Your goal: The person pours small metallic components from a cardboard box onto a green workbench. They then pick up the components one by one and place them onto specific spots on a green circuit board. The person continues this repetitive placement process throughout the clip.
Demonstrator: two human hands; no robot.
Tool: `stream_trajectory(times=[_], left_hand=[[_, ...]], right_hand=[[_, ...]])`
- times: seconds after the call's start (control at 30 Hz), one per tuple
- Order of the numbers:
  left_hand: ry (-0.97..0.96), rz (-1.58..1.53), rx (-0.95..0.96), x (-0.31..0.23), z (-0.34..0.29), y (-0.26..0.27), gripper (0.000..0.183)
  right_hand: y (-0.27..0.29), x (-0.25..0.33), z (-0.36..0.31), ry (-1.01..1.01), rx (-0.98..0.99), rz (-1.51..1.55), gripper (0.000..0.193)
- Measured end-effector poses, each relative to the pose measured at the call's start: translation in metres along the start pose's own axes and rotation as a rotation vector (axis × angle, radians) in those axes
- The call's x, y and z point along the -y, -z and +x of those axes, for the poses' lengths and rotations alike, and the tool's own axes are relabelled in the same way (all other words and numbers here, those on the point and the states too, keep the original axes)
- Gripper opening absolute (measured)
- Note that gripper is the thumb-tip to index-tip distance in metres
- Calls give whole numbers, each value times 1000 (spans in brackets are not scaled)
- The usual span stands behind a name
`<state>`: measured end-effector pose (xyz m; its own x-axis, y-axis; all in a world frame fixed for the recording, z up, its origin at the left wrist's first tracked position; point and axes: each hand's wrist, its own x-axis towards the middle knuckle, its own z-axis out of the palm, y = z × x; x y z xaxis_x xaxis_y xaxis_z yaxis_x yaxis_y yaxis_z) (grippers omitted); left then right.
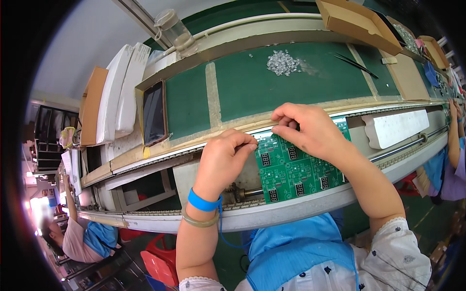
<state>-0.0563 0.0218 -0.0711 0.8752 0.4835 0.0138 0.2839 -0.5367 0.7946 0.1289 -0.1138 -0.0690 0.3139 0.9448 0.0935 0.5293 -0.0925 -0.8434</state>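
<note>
A green circuit board panel (286, 177) with several dark digit displays lies across the rails of the conveyor (233, 209) in front of me. At the panel's far left corner is my left hand (225, 157), thumb and forefinger pinched together; whatever is between them is too small to make out. My right hand (310, 131) hovers over the panel's far edge with its fingers curled and the thumb near the forefinger. Any part in that pinch is hidden. A blue wrist strap (204, 200) with a cord and a bangle (200, 220) circle my left wrist.
Beyond the conveyor, a green bench mat (252, 87) carries a pile of small clear parts (283, 63) and black tweezers (357, 65). A phone (155, 114), white boxes (121, 92), a clear jug (175, 33) and a cardboard tray (359, 24) stand around it. Other people sit at both sides.
</note>
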Motion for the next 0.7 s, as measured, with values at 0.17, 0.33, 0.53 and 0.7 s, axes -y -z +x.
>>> stream_trajectory(times=[0.17,0.33,0.53,0.7], left_hand=[[-52,78,-15,-2,1,-2,10],[-127,113,-51,-1,1,-5,9],[-151,165,-49,-3,3,-5,9],[-182,222,-46,-5,2,-5,8]], right_hand=[[2,-1,1,16,-6,-16,22],[-2,-2,-1,0,-19,28,21],[0,-4,2,37,-31,-14,19],[1,-3,1,27,-12,-7,20]])
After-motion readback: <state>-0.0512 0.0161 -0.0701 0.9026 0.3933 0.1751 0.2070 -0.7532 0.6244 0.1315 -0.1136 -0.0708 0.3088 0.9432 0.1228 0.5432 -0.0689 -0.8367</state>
